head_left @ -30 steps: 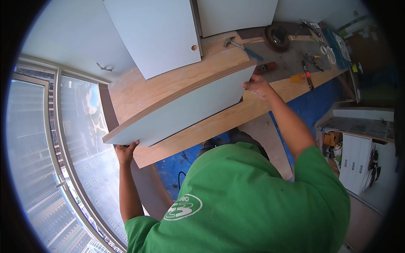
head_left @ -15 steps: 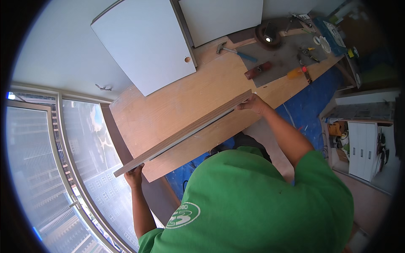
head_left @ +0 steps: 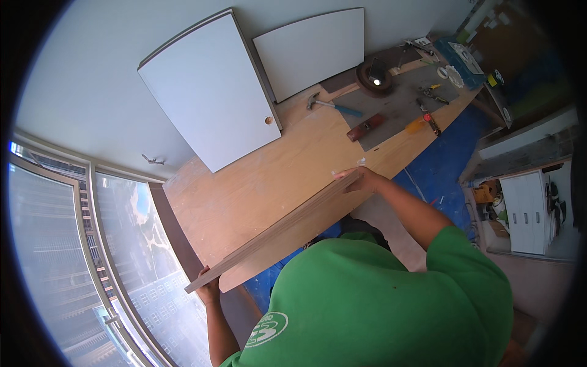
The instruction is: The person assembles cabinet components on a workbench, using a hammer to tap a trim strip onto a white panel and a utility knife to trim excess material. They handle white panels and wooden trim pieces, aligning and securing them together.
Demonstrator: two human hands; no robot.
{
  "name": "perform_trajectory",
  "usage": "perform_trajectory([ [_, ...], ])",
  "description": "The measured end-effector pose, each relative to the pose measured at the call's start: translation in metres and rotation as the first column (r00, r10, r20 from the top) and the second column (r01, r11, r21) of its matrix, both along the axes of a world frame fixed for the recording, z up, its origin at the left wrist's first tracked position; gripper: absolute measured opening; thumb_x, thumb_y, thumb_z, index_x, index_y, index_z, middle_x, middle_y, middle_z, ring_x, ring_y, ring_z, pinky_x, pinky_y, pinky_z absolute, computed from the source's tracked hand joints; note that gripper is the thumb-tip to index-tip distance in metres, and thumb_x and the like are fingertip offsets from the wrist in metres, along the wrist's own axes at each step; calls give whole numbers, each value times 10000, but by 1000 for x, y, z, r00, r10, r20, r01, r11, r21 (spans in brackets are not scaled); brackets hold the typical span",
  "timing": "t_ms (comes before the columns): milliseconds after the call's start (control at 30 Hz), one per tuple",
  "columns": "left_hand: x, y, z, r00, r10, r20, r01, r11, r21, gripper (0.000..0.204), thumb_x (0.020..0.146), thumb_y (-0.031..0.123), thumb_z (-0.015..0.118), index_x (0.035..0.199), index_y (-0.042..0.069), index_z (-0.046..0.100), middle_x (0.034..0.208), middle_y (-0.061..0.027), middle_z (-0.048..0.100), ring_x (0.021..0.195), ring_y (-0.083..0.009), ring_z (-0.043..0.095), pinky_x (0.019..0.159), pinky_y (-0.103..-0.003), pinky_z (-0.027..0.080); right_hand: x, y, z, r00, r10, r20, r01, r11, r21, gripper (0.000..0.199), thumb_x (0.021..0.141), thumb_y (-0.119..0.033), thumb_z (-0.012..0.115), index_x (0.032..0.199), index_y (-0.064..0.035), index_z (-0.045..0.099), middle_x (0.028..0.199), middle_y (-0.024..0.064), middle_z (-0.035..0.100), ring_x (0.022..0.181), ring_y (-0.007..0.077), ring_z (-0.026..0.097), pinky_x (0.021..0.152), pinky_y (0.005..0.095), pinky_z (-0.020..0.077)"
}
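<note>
A long, narrow wooden board [head_left: 278,231] slants across the near side of the wooden workbench [head_left: 293,153], its edge turned up toward me. My left hand [head_left: 209,286] is closed on its near left end, just beyond the bench's left corner. At the far right end, my right hand [head_left: 361,180] grips the board, thumb and fingers on either side. Small pale scraps [head_left: 362,161] lie by the right hand. Whether the board touches the bench I cannot tell.
Two white panels [head_left: 208,92] lean against the wall behind the bench. A claw hammer [head_left: 333,105], a reddish block-shaped tool [head_left: 365,127], an orange-handled tool [head_left: 416,125] and pliers [head_left: 434,93] lie toward the right. A glazed window [head_left: 140,238] stands at left; blue sheeting [head_left: 440,153] covers the floor.
The board has come nearer to me and its face has tilted, hiding the light strip along its lower side. Both hands moved with it; my view has shifted, too.
</note>
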State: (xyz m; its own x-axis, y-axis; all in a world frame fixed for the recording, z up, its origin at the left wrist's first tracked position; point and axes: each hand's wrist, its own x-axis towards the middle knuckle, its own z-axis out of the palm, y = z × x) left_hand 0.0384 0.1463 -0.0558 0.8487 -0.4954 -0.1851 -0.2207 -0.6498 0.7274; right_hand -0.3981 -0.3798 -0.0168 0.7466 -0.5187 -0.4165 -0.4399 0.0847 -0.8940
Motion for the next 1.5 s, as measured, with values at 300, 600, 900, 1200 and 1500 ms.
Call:
perform_trajectory([
  [300, -14, 4, 0, 999, 27, -25, -28, 998, -59, 563, 778, 221, 957, 1240, 12, 711, 1327, -141, 721, 1153, -202, 693, 965, -351, 560, 6, 14, 24, 997, -78, 18, 79, 996, -32, 667, 750, -208, 975, 1333, -80, 676, 1300, 93, 714, 1265, 206, 627, 1053, 373, 520],
  [600, -167, -36, 31, 468, -174, -867, 52, 984, -169, 805, 1105, 570, 450, 1604, -54, 354, 1628, -207, 442, 1520, -275, 398, 1224, -390, 338, 4, 21, 29, 996, -92, 7, 93, 987, -128, 519, 743, -124, 964, 1212, -79, 746, 1148, 60, 768, 1123, 177, 688, 970, 338, 558],
  [900, -152, -131, 198, 191, -912, -364, 561, 406, -721, 752, 1107, 567, 390, 1625, 22, 379, 1671, -166, 394, 1544, -288, 353, 1276, -430, 236, 0, 22, 24, 987, -163, 1, 162, 980, -112, 533, 758, -119, 951, 1243, -39, 744, 1175, 55, 764, 1043, 146, 696, 929, 312, 575],
  [1200, -170, -132, 146, 71, -657, -750, 308, 730, -610, 679, 1141, 491, 352, 1638, 28, 349, 1686, -136, 380, 1521, -259, 384, 1263, -389, 278, -5, 4, -15, 966, -247, 79, 245, 969, 42, 452, 870, 7, 816, 1294, 73, 677, 1180, 138, 713, 1039, 232, 696, 869, 360, 637],
  [1500, -151, -236, 242, 459, -843, -278, 643, 532, -551, 420, 1055, 461, 610, 1058, 43, 646, 1164, -129, 711, 1184, -324, 646, 1079, -417, 455, 4, 13, 14, 966, -195, -172, 153, 961, -231, 540, 817, -29, 845, 1324, 49, 677, 1096, 67, 724, 951, 178, 694, 834, 315, 577],
])
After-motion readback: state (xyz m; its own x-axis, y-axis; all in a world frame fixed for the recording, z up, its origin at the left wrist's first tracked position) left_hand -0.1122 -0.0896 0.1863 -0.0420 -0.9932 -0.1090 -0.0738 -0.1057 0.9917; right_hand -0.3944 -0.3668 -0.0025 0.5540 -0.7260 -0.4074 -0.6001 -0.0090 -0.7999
